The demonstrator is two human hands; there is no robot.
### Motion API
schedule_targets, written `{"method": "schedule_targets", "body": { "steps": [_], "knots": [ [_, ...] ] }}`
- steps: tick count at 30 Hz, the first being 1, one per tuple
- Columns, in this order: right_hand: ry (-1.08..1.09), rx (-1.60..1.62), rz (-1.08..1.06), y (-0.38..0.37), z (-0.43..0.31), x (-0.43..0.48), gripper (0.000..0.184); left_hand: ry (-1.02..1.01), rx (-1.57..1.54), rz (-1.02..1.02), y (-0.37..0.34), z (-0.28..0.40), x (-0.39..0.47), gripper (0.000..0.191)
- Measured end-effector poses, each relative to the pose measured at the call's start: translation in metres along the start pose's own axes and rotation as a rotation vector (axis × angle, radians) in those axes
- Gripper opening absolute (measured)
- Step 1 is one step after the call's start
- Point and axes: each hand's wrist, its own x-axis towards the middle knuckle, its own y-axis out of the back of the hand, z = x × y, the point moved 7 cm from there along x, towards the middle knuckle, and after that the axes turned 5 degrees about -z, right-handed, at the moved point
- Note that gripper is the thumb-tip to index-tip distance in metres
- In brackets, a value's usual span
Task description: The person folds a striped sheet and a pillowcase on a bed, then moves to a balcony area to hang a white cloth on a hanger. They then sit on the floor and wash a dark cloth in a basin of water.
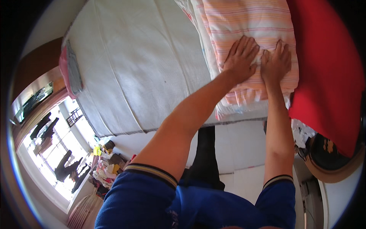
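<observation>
A folded quilt with pink, orange and white stripes (254, 20) lies at the right end of a bed covered with a pale grey sheet (143, 65). Both palms press down on its top. My left hand (241, 58) rests flat, fingers slightly spread, near the quilt's left side. Just to the right, my right hand (276, 61) lies on the same quilt, its fingers pointing away from me and dented into the cloth. The hands are close but apart, and neither grasps anything. Clear plastic wrapping (237, 110) shows under the quilt's near edge.
Red cloth (323, 71) hangs right of the quilt, above a round dark-topped stool or table (328, 151). Pink and grey folded fabric (71, 68) sits at the bed's far left. Lower left are a bright window (60, 148) with hanging clothes and a heap of assorted items (107, 171).
</observation>
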Motion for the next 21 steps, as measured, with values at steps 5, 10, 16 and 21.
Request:
{"method": "schedule_targets", "body": {
  "steps": [5,10,16,21],
  "knots": [
    [-0.002,-0.045,-0.048,0.01,0.002,0.005,0.07,0.008,-0.077,-0.018,0.016,0.009,0.001,0.066],
    [0.056,-0.147,0.025,0.077,-0.029,0.005,0.071,-0.059,0.013,0.082,0.077,0.005,0.019,0.063],
    [-0.056,-0.106,-0.097,0.068,-0.035,-0.022,0.071,-0.353,0.144,0.144,0.082,0.015,0.092,0.058],
    [-0.122,-0.05,-0.095,0.033,-0.006,-0.037,0.073,-0.083,0.151,0.1,0.052,-0.042,0.153,0.075]
  ]
}}
